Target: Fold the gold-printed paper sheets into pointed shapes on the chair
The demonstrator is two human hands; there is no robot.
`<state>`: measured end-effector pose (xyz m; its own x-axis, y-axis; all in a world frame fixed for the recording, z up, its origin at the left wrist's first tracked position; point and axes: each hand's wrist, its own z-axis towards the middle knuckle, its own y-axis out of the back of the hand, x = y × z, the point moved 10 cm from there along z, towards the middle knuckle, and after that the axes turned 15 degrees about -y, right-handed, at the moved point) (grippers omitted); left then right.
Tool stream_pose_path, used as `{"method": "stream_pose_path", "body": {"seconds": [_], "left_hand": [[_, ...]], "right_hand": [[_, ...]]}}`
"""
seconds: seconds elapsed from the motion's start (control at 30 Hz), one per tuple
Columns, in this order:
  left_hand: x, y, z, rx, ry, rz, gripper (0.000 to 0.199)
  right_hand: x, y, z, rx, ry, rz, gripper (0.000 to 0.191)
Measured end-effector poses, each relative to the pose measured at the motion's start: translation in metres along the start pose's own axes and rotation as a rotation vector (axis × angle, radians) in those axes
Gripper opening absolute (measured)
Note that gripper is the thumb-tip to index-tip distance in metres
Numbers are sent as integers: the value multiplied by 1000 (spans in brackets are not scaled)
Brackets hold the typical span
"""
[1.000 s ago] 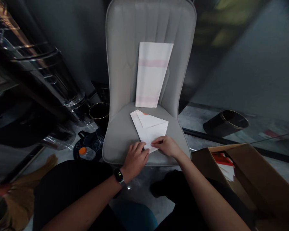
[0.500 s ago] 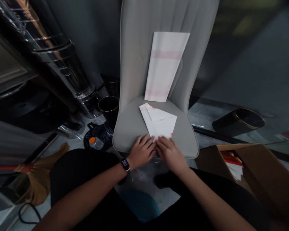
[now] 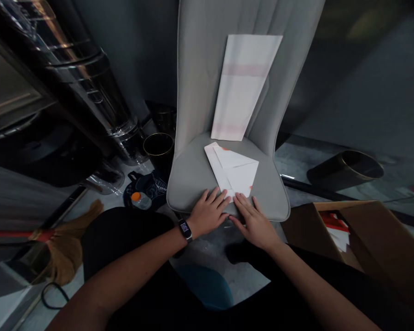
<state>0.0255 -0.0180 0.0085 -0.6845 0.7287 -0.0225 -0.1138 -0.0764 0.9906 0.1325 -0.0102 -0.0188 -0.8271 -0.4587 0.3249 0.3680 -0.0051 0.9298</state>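
Observation:
A folded white paper with a small orange mark lies on the grey chair seat, its lower tip between my hands. My left hand rests flat on the seat, fingers spread, with its fingertips at the paper's lower edge. My right hand sits just below the tip, fingers apart, close to or touching the paper. Neither hand holds anything. A long white sheet with faint pink bands leans against the chair back.
Left of the chair stand a black cup with a gold rim and a stack of clear containers. A bottle with an orange cap and a straw broom lie low. Right are a toppled black cylinder and an open cardboard box.
My hands have gone from pressing on the paper's lower tip to lying flat and spread at its lower edge. The view has shifted, so the chair sits further right and higher.

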Motion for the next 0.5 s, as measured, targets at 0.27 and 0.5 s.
{"method": "stream_pose_path", "body": {"seconds": [0.27, 0.5], "left_hand": [[-1, -2, 0, 7, -5, 14, 53], [0, -2, 1, 3, 2, -16, 54]], "right_hand": [[-2, -4, -7, -67, -14, -58, 75], [-2, 2, -7, -87, -67, -117, 72]]}}
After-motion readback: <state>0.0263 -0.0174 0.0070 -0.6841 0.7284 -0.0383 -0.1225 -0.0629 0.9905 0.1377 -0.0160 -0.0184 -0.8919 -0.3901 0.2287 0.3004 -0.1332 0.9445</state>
